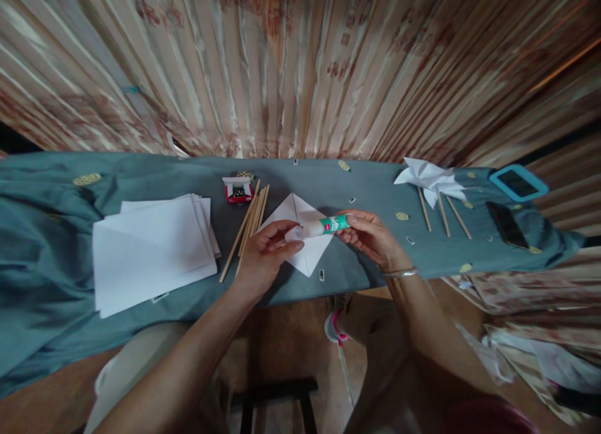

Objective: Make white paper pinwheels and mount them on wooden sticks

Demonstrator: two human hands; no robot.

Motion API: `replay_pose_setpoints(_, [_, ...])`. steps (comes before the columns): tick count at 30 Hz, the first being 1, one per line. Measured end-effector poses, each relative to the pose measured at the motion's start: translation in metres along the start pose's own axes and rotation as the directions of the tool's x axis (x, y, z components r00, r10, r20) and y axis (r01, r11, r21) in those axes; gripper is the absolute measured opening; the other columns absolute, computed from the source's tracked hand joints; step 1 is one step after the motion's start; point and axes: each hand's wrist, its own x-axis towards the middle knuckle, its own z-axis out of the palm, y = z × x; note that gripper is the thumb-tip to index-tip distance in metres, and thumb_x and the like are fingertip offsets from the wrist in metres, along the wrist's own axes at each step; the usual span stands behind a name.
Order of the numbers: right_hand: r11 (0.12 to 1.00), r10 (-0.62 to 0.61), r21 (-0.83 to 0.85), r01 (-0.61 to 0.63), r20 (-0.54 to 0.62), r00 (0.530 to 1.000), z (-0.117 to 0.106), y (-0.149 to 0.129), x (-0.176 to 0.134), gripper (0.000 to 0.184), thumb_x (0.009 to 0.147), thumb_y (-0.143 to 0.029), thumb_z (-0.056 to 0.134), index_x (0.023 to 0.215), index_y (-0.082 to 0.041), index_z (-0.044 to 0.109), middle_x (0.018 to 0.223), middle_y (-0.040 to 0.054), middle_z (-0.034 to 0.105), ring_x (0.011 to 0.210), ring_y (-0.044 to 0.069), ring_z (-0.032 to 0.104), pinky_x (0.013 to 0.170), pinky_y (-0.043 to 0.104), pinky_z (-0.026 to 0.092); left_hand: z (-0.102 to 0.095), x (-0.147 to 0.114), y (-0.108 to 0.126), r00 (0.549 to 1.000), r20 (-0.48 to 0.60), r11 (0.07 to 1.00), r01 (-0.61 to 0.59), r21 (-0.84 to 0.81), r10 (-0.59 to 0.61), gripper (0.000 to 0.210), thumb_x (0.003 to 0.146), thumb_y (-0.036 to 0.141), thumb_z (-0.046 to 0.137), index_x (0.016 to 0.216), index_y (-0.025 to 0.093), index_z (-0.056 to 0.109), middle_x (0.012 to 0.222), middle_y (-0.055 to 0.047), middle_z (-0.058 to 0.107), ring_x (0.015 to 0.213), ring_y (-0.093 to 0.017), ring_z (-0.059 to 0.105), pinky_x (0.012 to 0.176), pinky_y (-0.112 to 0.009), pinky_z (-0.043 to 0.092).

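A green and white glue stick (pixel 334 223) lies level in the fingers of my right hand (pixel 370 237), its pale end pointing left. My left hand (pixel 265 252) pinches a whitish, see-through cap (pixel 295 234) at that end; I cannot tell whether cap and stick still touch. Beneath them a white paper square (pixel 307 258) rests cornerwise on the table, with a crease or cut line running through it. Part of the paper is hidden by my hands. Several thin wooden sticks (pixel 248 224) lie just left of it, close to my left hand.
On the cloth-covered table (pixel 370 258), a stack of white paper (pixel 154 249) sits left. A small red box (pixel 238 190) with dark contents stands behind the sticks. White paper pinwheels (pixel 432 180) on sticks, a blue-framed device (pixel 519 182) and a dark phone (pixel 507 225) lie right. Curtains hang behind.
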Motion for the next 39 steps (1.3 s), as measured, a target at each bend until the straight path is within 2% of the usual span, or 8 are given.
replay_pose_setpoints(7, [1.000,0.009,-0.012,-0.009,-0.005,1.000,0.003,0.001,0.000,0.030,0.057,-0.039,0.087,0.077,-0.020,0.076,0.060,-0.0020,0.069,0.050,0.006,0.059,0.049,0.015,0.049,-0.001,0.000,0.000,1.000,0.003,1.000,0.015,0.011,-0.015,0.036,0.059,0.025,0.082,0.092,0.017,0.070,0.091,-0.002,0.073,0.085,-0.017,0.067,0.084,-0.031,0.051])
replay_pose_setpoints(13, [0.992,-0.029,-0.123,0.028,-0.007,1.000,0.002,-0.002,-0.003,0.030,0.057,-0.038,0.088,0.080,-0.022,0.076,0.059,-0.0027,0.068,0.052,0.008,0.058,0.051,0.020,0.049,-0.003,0.004,-0.008,0.999,-0.011,0.996,-0.031,0.086,0.032,0.035,0.060,0.028,0.081,0.092,0.017,0.071,0.086,-0.001,0.072,0.079,-0.017,0.066,0.075,-0.030,0.051])
replay_pose_setpoints(21, [0.978,-0.078,-0.187,0.093,0.084,0.993,0.004,-0.004,-0.008,0.031,0.057,-0.031,0.088,0.084,-0.023,0.075,0.066,-0.0039,0.069,0.058,0.008,0.059,0.059,0.021,0.051,-0.004,0.006,-0.008,0.998,0.010,0.994,-0.066,0.085,0.065,0.032,0.061,0.026,0.080,0.090,0.017,0.072,0.089,-0.003,0.074,0.084,-0.018,0.068,0.080,-0.032,0.053])
replay_pose_setpoints(24, [0.971,-0.084,-0.214,0.104,0.101,0.991,0.003,-0.004,-0.009,0.031,0.057,-0.030,0.088,0.084,-0.023,0.075,0.069,-0.0036,0.070,0.059,0.008,0.060,0.062,0.023,0.052,-0.004,0.005,-0.007,0.998,0.006,0.989,-0.058,0.137,0.058,0.033,0.061,0.026,0.080,0.092,0.017,0.073,0.086,-0.003,0.074,0.079,-0.018,0.068,0.076,-0.031,0.054])
replay_pose_setpoints(33, [0.958,-0.033,-0.278,0.067,0.127,0.991,-0.001,-0.003,-0.008,0.031,0.062,-0.039,0.085,0.085,-0.021,0.074,0.067,-0.0021,0.070,0.056,0.009,0.059,0.057,0.023,0.051,-0.004,0.005,-0.009,0.997,0.031,0.974,-0.078,0.211,0.073,0.032,0.061,0.029,0.080,0.091,0.018,0.076,0.083,-0.003,0.074,0.073,-0.017,0.067,0.070,-0.029,0.054])
replay_pose_setpoints(39, [0.931,-0.008,-0.360,0.062,0.151,0.988,0.001,-0.002,-0.009,0.034,0.070,-0.049,0.077,0.067,-0.017,0.070,0.057,-0.0023,0.065,0.046,0.006,0.051,0.046,0.019,0.042,-0.005,0.003,-0.008,0.992,0.043,0.935,-0.130,0.329,0.122,0.031,0.066,0.031,0.078,0.094,0.019,0.076,0.083,-0.003,0.075,0.070,-0.016,0.066,0.067,-0.028,0.053])
